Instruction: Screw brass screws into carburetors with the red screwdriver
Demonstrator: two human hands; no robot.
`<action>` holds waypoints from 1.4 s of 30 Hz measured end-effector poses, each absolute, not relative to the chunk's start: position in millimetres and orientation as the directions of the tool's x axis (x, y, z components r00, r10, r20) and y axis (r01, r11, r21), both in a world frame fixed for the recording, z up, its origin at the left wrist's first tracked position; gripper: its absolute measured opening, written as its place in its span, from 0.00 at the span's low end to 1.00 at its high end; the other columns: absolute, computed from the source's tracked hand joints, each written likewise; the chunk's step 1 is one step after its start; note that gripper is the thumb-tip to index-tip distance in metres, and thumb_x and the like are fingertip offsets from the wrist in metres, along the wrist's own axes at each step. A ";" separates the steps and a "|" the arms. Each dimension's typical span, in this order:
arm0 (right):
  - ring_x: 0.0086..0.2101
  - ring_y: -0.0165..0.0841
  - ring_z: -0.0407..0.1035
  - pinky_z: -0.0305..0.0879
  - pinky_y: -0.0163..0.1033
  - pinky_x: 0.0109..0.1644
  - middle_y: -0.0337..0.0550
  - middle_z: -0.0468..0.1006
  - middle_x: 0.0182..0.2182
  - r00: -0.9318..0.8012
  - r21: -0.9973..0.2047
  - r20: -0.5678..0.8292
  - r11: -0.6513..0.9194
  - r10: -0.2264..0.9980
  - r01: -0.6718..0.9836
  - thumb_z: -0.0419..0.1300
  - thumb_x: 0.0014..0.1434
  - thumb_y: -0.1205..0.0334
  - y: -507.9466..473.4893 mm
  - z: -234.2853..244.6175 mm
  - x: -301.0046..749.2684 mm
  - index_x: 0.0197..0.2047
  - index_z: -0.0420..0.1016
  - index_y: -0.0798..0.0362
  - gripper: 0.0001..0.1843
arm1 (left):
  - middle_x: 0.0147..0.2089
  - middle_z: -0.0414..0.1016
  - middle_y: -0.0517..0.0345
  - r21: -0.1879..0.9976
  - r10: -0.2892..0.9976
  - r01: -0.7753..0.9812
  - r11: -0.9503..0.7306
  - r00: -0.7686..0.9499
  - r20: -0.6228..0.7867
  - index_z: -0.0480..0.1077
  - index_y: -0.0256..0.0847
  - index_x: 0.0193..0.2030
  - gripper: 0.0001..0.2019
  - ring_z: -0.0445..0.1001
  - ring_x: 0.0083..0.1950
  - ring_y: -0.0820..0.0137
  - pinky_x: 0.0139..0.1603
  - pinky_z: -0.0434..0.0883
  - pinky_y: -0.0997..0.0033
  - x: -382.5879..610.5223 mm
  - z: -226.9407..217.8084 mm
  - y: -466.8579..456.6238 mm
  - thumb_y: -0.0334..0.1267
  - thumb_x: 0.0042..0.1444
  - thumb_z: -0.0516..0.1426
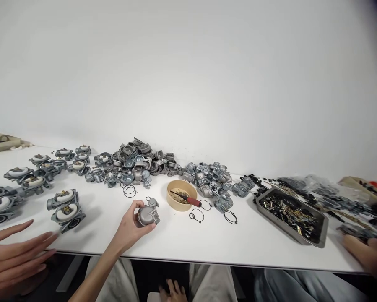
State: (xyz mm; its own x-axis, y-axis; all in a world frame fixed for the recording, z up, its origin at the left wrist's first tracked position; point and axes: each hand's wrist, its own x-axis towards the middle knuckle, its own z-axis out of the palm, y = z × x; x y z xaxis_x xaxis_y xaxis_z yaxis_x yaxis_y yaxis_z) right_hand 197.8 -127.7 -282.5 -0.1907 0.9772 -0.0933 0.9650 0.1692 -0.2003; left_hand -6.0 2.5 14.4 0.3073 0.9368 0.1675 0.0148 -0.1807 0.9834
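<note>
Left hand (130, 226) fingers clamped round grey carburettor bowl (149, 214), long axis left-to-right, knobbed end pointing away, right hand (173, 290) fingers' state unclear

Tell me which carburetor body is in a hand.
The lone grey carburetor body left of the tan bowl, gripped by the left hand; the rest lie loose.
</note>
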 end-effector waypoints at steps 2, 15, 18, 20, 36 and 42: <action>0.49 0.61 0.81 0.78 0.62 0.45 0.57 0.85 0.49 -0.137 -0.199 -0.165 0.103 0.977 0.975 0.62 0.59 0.67 -120.4 -283.5 203.5 0.49 0.85 0.41 0.18 | 0.38 0.77 0.64 0.983 0.936 0.011 -0.181 0.308 0.169 0.60 0.48 0.48 0.25 0.80 0.35 0.67 0.33 0.74 0.72 -5.7 15.3 2.3 0.40 0.51 0.71; 0.52 0.44 0.78 0.68 0.46 0.61 0.39 0.87 0.48 -0.363 -0.446 -0.291 0.210 0.885 0.870 0.67 0.60 0.59 -136.6 -253.9 235.2 0.48 0.84 0.41 0.12 | 0.42 0.74 0.63 0.986 0.946 0.030 -0.163 0.287 0.148 0.63 0.46 0.48 0.25 0.77 0.35 0.70 0.34 0.72 0.73 -5.9 18.8 1.9 0.39 0.51 0.72; 0.53 0.43 0.77 0.65 0.46 0.65 0.41 0.86 0.49 -0.419 -0.453 -0.273 0.269 0.866 0.850 0.63 0.63 0.60 -145.8 -256.9 234.5 0.48 0.83 0.43 0.11 | 0.41 0.74 0.64 0.988 0.945 0.024 -0.155 0.296 0.141 0.62 0.47 0.48 0.25 0.76 0.35 0.71 0.34 0.72 0.74 -5.7 19.4 2.1 0.38 0.51 0.72; 0.52 0.43 0.77 0.68 0.44 0.63 0.42 0.86 0.48 -0.452 -0.453 -0.271 0.301 0.850 0.839 0.64 0.62 0.61 -151.5 -261.3 233.8 0.47 0.83 0.44 0.11 | 0.41 0.74 0.64 0.988 0.945 0.021 -0.151 0.297 0.138 0.61 0.47 0.48 0.25 0.76 0.35 0.71 0.34 0.72 0.74 -5.7 19.3 2.4 0.38 0.51 0.72; 0.60 0.49 0.70 0.60 0.54 0.70 0.46 0.77 0.58 -0.331 -0.416 -0.347 0.172 0.878 0.893 0.71 0.57 0.58 -151.8 -268.6 245.3 0.54 0.82 0.44 0.21 | 0.43 0.77 0.62 0.990 0.944 0.017 -0.139 0.305 0.127 0.61 0.48 0.48 0.26 0.80 0.37 0.67 0.34 0.74 0.73 -5.1 15.5 5.5 0.41 0.52 0.73; 0.71 0.60 0.52 0.44 0.69 0.75 0.51 0.61 0.72 -0.291 -0.409 -0.400 0.115 0.869 0.905 0.77 0.45 0.65 -145.8 -264.7 255.7 0.75 0.63 0.36 0.56 | 0.46 0.76 0.60 0.990 0.948 0.025 -0.138 0.293 0.125 0.62 0.48 0.49 0.26 0.80 0.40 0.67 0.38 0.75 0.71 -5.1 15.1 5.1 0.41 0.52 0.73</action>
State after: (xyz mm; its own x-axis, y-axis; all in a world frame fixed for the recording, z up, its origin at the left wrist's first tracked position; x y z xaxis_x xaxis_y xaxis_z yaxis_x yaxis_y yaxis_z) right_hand 255.7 -145.8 -264.7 -0.2911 0.8688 -0.4005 0.9051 0.1146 -0.4094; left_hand -5.1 5.1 15.1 0.2933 0.9478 0.1248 0.0253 -0.1382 0.9901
